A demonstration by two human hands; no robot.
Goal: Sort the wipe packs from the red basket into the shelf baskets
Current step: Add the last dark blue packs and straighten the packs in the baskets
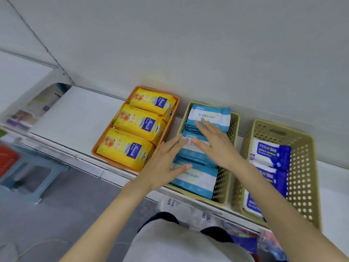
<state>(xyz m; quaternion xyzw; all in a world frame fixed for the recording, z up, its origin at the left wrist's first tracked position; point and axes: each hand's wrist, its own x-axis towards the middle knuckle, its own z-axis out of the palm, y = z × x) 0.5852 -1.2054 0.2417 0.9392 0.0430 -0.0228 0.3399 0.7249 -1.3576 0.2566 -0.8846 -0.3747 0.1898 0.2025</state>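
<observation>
Forearms (105, 214) are reaching forward, with left hand (164, 163) and right hand (215, 146) pressing flat, fingers straight and gripping nothing, on light-blue wipe packs (196, 179) in the middle basket (222, 191), probably squaring the row, the red basket (6, 159) sitting far to their left.

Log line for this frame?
left hand: flat on light-blue wipe packs | right hand: flat on same | in: middle beige perforated plastic basket
</observation>
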